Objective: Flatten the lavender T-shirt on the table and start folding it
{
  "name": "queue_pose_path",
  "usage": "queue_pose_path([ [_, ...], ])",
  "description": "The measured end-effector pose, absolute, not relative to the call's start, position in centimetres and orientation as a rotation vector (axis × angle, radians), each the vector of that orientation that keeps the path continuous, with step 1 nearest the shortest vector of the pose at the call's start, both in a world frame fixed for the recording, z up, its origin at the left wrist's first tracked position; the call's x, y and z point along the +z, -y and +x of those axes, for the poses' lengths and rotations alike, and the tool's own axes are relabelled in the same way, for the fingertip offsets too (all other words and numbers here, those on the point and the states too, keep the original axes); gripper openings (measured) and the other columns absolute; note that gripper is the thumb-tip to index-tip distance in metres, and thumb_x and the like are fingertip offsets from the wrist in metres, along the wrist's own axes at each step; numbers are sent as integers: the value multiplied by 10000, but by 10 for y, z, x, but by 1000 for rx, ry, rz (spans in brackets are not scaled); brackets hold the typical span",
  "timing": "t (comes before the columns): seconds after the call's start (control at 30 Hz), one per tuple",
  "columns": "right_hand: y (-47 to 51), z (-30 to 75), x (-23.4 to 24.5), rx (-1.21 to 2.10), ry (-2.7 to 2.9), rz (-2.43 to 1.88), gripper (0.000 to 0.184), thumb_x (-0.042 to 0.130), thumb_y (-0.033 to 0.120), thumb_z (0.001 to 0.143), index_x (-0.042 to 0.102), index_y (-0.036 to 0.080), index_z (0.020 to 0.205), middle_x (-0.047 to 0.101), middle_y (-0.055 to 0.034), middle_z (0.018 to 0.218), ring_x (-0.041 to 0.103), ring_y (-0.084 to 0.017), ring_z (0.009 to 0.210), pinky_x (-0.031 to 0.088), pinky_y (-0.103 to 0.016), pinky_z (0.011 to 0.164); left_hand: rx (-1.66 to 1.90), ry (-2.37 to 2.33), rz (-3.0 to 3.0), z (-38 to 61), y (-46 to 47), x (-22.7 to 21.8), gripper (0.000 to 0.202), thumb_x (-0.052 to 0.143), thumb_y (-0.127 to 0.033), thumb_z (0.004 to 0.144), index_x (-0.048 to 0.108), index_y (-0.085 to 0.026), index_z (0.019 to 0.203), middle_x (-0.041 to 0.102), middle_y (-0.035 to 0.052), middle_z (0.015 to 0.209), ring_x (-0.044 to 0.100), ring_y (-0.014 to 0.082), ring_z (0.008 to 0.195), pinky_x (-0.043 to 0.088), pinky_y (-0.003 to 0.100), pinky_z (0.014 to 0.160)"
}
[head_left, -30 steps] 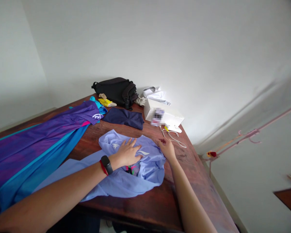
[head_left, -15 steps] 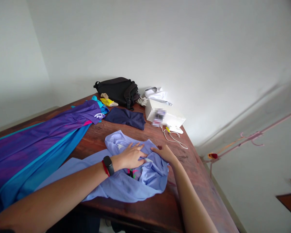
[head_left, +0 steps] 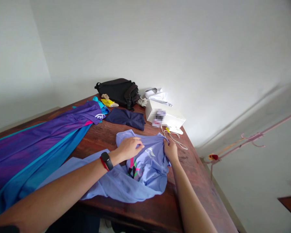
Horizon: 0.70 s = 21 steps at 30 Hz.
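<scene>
A periwinkle-blue shirt lies partly bunched on the wooden table, with a white logo and a pink, green and black print showing. My right hand pinches the shirt's upper right edge, close to the neckline. Over the upper left part of the shirt is my left hand, fingers loosely bent and thumb a little apart, with no cloth visible in it. A dark band sits on the left wrist. One long blue part of the shirt trails left beneath the left forearm.
A purple and turquoise garment stretches along the left of the table. Behind are a folded navy cloth, a black bag, a yellow item and a white box with a white cord.
The shirt's top layer has been turned and spread to the right, baring the larger white logo. My left hand has lifted off the cloth and its fingers have bent; my right hand now grips the edge.
</scene>
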State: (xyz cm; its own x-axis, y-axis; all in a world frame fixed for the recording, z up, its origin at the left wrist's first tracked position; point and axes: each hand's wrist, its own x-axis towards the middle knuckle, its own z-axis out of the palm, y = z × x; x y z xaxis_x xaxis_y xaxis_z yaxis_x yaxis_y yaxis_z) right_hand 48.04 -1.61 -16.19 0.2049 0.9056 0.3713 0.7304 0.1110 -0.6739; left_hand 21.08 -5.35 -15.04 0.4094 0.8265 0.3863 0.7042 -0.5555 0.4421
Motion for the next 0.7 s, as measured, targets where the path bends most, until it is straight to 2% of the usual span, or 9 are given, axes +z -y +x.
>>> queue_pose_path([
  [0.07,18,481,-158,193,1457,-1601,365,456,514,889,650,205,899,703,-88,836,618,-271,775,414,-333,699,997,-1504,2407,202,41,-151,251,603,-258,946,718,-215,1165,691,96,1267,623,273,1226,467,401,1083],
  [0.17,20,481,-152,167,1346,-1513,389,457,536,901,650,199,936,702,-80,846,612,-260,787,414,-326,711,1063,-1738,2231,185,22,-154,464,646,-223,899,591,-210,1359,597,122,1404,552,288,1314,430,417,1116],
  [0.23,19,482,-151,182,1308,-1453,400,480,550,893,655,193,933,699,-72,841,601,-248,794,418,-323,730,1022,-1790,2140,175,11,-158,551,688,-228,862,552,-172,1393,586,157,1412,550,310,1314,433,423,1104],
  [0.33,15,483,-153,312,1229,-1384,394,532,565,854,649,190,872,667,-37,775,566,-215,739,421,-305,702,978,-1732,2124,167,2,-165,485,722,-196,815,627,-141,1288,698,152,1229,659,292,1145,502,369,997],
  [0.4,12,485,-157,457,1128,-1361,384,559,569,822,635,192,828,625,-7,716,533,-191,681,416,-288,646,984,-1676,2126,166,0,-166,378,703,-165,809,683,-160,1186,753,93,1024,710,242,959,537,315,885],
  [0.47,10,489,-161,547,1037,-1357,377,564,570,803,617,197,804,597,10,684,509,-176,644,413,-278,605,1040,-1637,2121,167,-1,-164,300,663,-148,821,707,-178,1117,748,52,918,704,206,861,538,285,827],
  [0.7,13,494,-164,563,1013,-1379,427,507,600,827,647,201,882,701,-49,795,600,-217,733,485,-294,635,1386,-1604,2052,165,0,-149,236,513,-100,852,678,-166,1007,674,55,909,646,197,877,518,302,844],
])
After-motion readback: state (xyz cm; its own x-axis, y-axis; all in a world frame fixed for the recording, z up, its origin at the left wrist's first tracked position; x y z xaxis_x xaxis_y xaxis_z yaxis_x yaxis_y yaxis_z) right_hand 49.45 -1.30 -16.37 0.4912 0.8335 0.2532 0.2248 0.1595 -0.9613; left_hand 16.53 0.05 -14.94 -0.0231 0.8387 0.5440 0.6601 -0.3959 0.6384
